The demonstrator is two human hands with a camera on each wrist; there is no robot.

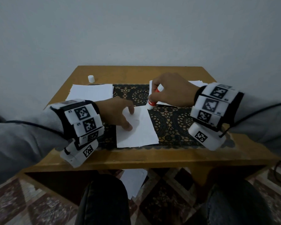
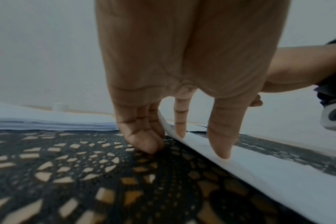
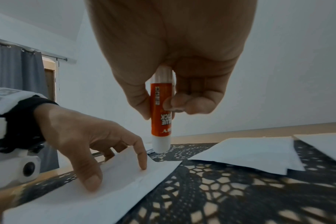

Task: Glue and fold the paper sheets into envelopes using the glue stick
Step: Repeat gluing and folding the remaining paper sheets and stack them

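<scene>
So far we are gluing the folded sheet [image 1: 137, 127] at the table's [image 1: 136, 157] near edge: our right hand [image 1: 172, 90] grips the smooth orange glue stick [image 1: 153, 99], tip at the sheet's far corner; our left hand's [image 1: 115, 111] spread fingers [image 3: 142, 153] press thin paper onto the lacy mat [image 1: 172, 120]. Stacks [image 1: 91, 92] lie toward the far corners, which we judge await folding.

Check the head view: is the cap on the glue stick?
No: the cap stands alone on the table's far-left corner.

Pale wall [image 1: 136, 30], wooden table [image 1: 136, 157]
</scene>
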